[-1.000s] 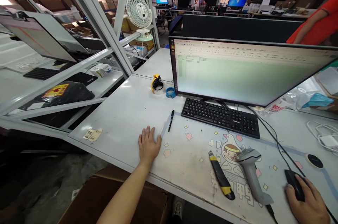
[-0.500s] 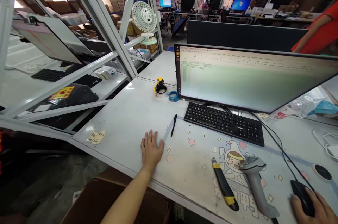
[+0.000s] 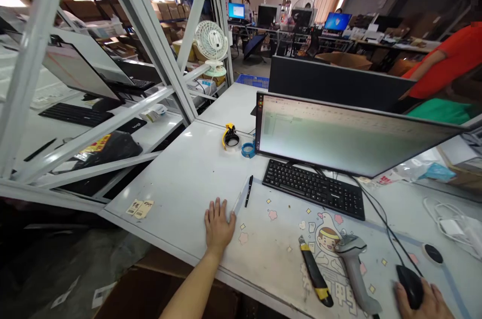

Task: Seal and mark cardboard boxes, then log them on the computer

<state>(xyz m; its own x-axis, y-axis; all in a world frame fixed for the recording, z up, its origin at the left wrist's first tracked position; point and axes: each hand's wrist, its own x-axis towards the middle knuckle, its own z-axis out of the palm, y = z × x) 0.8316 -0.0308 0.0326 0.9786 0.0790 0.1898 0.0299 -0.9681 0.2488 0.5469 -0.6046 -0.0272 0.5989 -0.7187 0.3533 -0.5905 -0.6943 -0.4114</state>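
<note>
My left hand (image 3: 219, 226) lies flat on the white table, fingers stretched out, holding nothing. Just right of it a black pen (image 3: 249, 191) rests at the edge of a printed desk mat (image 3: 271, 254). At the lower right, my right hand (image 3: 424, 299) is wrapped round a black computer mouse (image 3: 409, 286). Between the hands lie a black and yellow utility knife (image 3: 315, 271) and a grey barcode scanner (image 3: 354, 271). Beyond them sits a black keyboard (image 3: 312, 187) under a lit monitor (image 3: 350, 133), whose text is too small to read.
A yellow and black tape dispenser (image 3: 231, 138) and a blue ring (image 3: 248, 150) stand left of the monitor. Paper labels (image 3: 139, 208) lie near the left edge. A metal frame (image 3: 150, 48) carries a small fan (image 3: 211, 40). Someone in an orange top (image 3: 452, 58) is behind the monitor.
The view has tilted up and shifted slightly, so the desk things sit lower in it. My left hand stays flat on the table, and my right hand stays on the mouse.
</note>
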